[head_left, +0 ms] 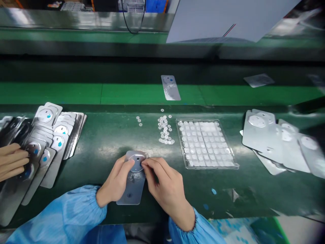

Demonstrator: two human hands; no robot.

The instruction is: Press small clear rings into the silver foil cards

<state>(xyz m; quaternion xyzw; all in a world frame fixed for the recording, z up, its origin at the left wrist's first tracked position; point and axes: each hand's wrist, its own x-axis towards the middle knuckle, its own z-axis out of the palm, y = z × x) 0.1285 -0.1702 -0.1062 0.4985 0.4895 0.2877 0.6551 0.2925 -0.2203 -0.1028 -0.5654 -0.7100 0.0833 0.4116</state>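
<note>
A grey rectangular plate (pixel 132 189) lies on the dark green table in front of me, with a round-cornered raised part near its far end. My left hand (pixel 116 179) holds the plate at its left edge, the thumb on the raised part. At the right edge of that raised part, the thumb and forefinger of my right hand (pixel 164 184) are pinched together; what is between them is too small to make out. Small white discs (pixel 165 130) are scattered beyond my right hand. To their right stands a clear tray (pixel 187 165) with rows of white round pieces.
Stacked grey plates (pixel 59 135) lie at the left, where another person's hand (pixel 12 162) touches them. More plates (pixel 259 135) are piled at the right. A single plate (pixel 171 88) rests on the bright green strip (pixel 76 93). A white panel (pixel 223 20) hangs at the top.
</note>
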